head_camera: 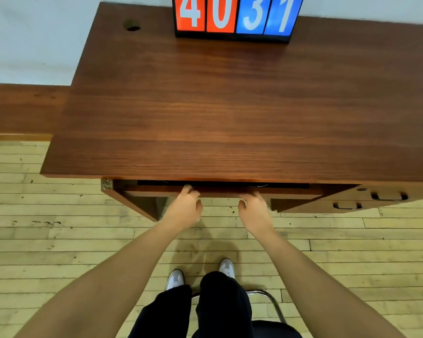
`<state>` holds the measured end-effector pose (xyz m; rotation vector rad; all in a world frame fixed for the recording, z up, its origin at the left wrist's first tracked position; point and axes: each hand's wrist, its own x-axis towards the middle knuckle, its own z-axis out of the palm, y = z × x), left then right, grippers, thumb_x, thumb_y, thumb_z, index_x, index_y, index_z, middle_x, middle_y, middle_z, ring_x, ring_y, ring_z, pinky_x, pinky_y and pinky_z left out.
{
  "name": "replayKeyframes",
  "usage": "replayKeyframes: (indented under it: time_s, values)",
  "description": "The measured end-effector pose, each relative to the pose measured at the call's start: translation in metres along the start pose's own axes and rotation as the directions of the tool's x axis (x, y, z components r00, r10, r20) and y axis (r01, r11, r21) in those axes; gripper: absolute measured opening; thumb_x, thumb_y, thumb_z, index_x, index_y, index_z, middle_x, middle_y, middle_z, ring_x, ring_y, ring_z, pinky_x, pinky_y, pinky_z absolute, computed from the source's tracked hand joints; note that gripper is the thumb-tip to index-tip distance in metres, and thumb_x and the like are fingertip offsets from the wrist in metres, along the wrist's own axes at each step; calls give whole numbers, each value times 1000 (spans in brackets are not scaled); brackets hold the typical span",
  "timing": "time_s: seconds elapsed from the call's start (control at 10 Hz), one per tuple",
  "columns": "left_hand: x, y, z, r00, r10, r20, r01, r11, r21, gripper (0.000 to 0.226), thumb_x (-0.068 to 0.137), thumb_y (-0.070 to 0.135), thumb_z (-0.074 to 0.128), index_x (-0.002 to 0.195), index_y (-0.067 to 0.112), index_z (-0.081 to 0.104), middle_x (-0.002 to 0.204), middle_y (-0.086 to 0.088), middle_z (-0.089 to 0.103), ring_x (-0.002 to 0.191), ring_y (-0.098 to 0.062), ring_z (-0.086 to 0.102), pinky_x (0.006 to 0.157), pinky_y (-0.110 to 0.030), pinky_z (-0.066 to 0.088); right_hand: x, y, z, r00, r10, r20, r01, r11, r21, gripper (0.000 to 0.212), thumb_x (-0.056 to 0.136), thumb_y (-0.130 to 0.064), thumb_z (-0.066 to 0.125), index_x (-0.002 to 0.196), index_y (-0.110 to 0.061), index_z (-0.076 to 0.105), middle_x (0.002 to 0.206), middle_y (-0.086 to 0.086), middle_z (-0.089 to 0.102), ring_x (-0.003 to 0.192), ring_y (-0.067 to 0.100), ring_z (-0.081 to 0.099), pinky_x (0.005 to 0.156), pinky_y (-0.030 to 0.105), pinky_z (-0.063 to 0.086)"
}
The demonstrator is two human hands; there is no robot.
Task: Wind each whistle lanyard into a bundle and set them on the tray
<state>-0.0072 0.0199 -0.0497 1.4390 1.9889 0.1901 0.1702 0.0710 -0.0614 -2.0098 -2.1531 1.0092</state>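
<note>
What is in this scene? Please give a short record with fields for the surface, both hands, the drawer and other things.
surface: brown wooden desk
left hand: fingers curled over the front edge of the centre drawer
right hand: grips the same edge
drawer state: open by a narrow gap, contents dark, not readable
on desk: scoreboard showing 40 and 31
whistle lanyards, tray: not in view
below: wooden floor, metal chair frame
</note>
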Motion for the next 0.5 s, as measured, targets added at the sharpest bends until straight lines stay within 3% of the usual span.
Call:
replayKeyframes:
  time_s: [0.3, 0.4, 0.5]
  values:
    - [10, 1, -21, 988, 58, 146, -74, 992, 106, 46, 94, 18, 44, 139, 10, 37, 146, -10, 29, 128, -26, 40, 102, -33, 36, 8, -12, -9, 994, -3, 110, 8, 999, -39, 48, 93, -17, 46, 139, -14, 38, 140, 10, 40, 125, 27, 41, 100, 38, 39]
    - [5, -3, -21, 981, 40, 192, -60, 993, 103, 34, 94, 19, 43, 125, 6, 50, 133, -11, 43, 115, -26, 48, 93, -37, 45, -1, -14, -13, 992, 24, 124, -22, 1000, -20, 38, 92, -13, 45, 129, -4, 48, 131, 14, 46, 119, 30, 47, 96, 37, 41]
    - [-4, -9, -23, 975, 54, 214, -74, 994, 86, 28, 93, 18, 40, 113, 7, 56, 114, -9, 56, 90, -24, 60, 77, -37, 53, -15, -17, -20, 990, 57, 129, -63, 997, 40, 24, 92, -11, 43, 108, -2, 60, 107, 13, 60, 94, 25, 59, 77, 31, 50]
